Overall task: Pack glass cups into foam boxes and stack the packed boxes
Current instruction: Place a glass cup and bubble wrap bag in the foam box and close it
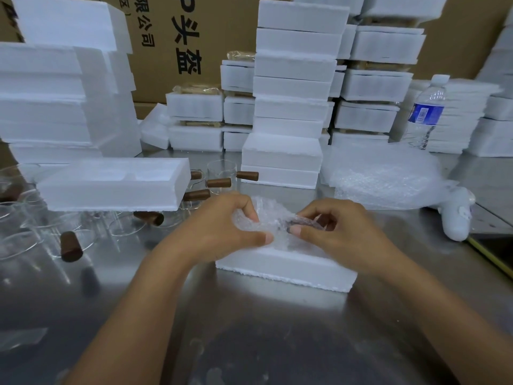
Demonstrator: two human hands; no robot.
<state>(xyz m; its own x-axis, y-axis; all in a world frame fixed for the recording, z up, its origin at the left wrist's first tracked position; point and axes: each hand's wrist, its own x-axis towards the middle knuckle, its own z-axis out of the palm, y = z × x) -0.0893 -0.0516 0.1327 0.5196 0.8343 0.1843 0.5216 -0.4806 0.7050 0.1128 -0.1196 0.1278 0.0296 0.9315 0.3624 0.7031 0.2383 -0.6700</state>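
A white foam box (286,269) lies on the steel table in front of me. Over it my left hand (224,232) and my right hand (333,229) both pinch a bubble-wrapped bundle (273,218); a brownish part shows through the wrap by my right fingers. Whether the bundle touches the box I cannot tell. Several glass cups with brown handles (218,182) stand at the left and behind an open foam box (113,184). A tall stack of closed foam boxes (291,107) rises straight behind my hands.
A pile of bubble wrap (383,176) lies at the right, with a water bottle (427,112) behind it. More foam boxes (55,93) are stacked at the left and back right. Cardboard cartons (194,37) form the back wall. A white object (455,218) lies near the table's right edge.
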